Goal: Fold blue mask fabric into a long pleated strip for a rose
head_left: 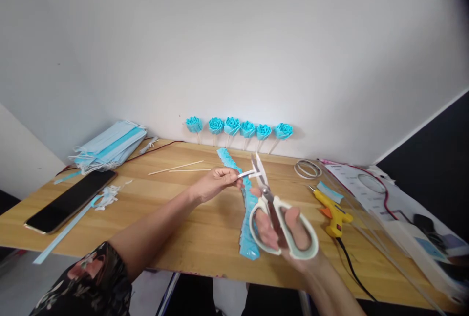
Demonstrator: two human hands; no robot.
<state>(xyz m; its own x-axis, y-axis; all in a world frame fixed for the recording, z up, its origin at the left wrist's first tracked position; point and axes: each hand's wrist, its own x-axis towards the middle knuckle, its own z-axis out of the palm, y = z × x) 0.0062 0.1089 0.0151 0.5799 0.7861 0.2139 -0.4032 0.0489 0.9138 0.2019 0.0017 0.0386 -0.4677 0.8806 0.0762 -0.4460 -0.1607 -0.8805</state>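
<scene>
My left hand pinches a thin white strip near the middle of the table. My right hand has its fingers through the white handles of a pair of scissors. The scissors point away from me with their blades a little apart, and the strip's free end is at the blades. Beneath both hands lies a long ruffled blue strip, partly covered by the scissors and the hands.
Several blue rosettes on sticks lean on the wall. Left are stacked face masks, a phone, white scraps and thin sticks. Right are a yellow glue gun with cord, a tape roll and a power strip.
</scene>
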